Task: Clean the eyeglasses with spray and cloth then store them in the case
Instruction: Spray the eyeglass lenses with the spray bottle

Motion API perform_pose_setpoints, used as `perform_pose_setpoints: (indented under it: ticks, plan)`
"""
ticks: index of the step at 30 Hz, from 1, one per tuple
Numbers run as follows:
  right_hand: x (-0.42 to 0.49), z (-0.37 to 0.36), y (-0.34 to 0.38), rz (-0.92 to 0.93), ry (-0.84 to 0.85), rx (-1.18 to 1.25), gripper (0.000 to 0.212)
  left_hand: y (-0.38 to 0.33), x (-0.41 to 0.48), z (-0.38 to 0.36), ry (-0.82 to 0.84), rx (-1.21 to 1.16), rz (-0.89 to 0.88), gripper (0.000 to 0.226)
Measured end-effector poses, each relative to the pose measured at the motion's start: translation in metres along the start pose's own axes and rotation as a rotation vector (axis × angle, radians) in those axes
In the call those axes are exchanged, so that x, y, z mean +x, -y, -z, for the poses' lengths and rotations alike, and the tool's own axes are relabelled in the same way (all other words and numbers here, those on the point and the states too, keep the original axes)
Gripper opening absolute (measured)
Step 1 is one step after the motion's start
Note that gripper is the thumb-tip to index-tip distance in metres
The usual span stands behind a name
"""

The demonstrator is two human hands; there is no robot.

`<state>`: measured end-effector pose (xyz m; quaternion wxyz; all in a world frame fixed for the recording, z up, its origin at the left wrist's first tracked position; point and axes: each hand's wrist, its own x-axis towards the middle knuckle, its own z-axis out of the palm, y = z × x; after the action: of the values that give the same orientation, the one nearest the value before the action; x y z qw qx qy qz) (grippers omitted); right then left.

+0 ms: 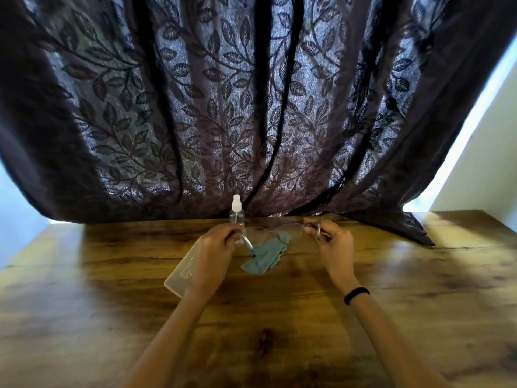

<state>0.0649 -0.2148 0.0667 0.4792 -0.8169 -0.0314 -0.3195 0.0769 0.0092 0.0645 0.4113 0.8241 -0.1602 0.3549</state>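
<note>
Above the cloth [265,254], both hands [214,247] [333,242] pinch the eyeglasses [275,231]

A single wide-angle camera sits on the person's head and looks forward and down over a wooden table [279,317]. Both forearms run up from the bottom edge to the left hand [215,247] and right hand [330,242], which meet near the middle of the view. The far table edge lies just beyond them, backed by a dark leaf-patterned curtain [223,107] filling the upper half. Straight lines bow toward the edges. No second view is given.
</note>
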Motion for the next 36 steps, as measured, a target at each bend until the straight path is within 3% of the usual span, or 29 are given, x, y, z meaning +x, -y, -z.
perform_pose_setpoints:
  ticks: [12,19,26,32,36]
  plan:
    - [0.021,-0.032,0.009,-0.029,0.04,0.102,0.025,0.028,0.017,0.007,-0.146,0.018,0.011,0.016]
    - [0.023,-0.061,-0.008,-0.179,0.162,0.146,0.026,0.041,0.026,0.03,-0.211,0.016,0.046,0.017]
    - [0.035,-0.122,0.003,-0.176,0.329,0.136,0.041,0.058,0.037,0.052,-0.271,0.08,0.106,0.014]
    - [0.042,-0.153,0.009,-0.23,0.344,0.178,0.057,0.067,0.039,0.061,-0.308,0.081,0.145,0.016]
    - [0.039,-0.163,0.007,-0.249,0.364,0.162,0.047,0.067,0.041,0.063,-0.318,0.079,0.156,0.012]
